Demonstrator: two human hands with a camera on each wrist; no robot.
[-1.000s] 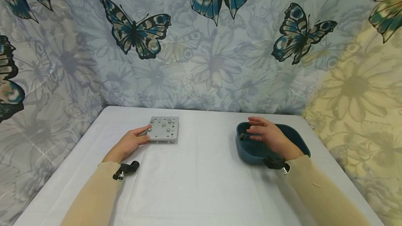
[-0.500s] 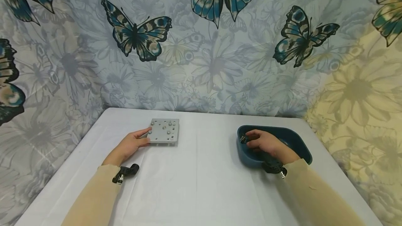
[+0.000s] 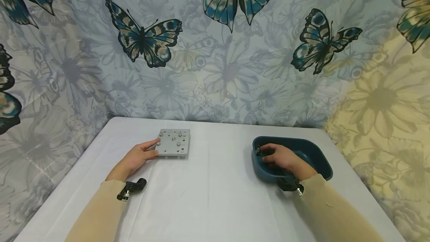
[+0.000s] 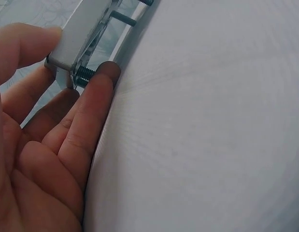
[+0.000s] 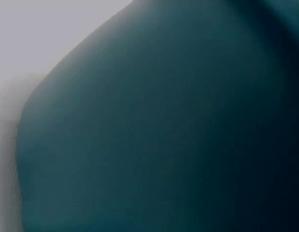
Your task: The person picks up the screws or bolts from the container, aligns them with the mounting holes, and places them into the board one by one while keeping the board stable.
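A square silver metal plate [image 3: 168, 149] with rows of holes lies at the left of the table, several bolts set in it. Its left edge is held by my left hand [image 3: 134, 158], thumb at the near corner. In the left wrist view, threaded bolt ends [image 4: 85, 75] stick out under the plate [image 4: 81, 36], and fingers [image 4: 86, 121] reach below it. My right hand [image 3: 282, 158] is down inside a dark teal bin [image 3: 312, 148], fingers bent near small dark metal pieces [image 3: 258, 151], perhaps screws. Its fingertips are partly hidden. Only the blurred bin wall [image 5: 115, 135] fills the right wrist view.
A white cloth [image 3: 208, 197] covers the table, with a wide stretch of it between plate and bin. Behind the table hangs a butterfly-printed backdrop [image 3: 231, 70]. Black straps with small cameras [image 3: 132, 188] sit on both wrists.
My right hand has lowered from above the bin's rim into the bin, and its fingers have bent. My left hand stays at the plate. The head view has shifted slightly.
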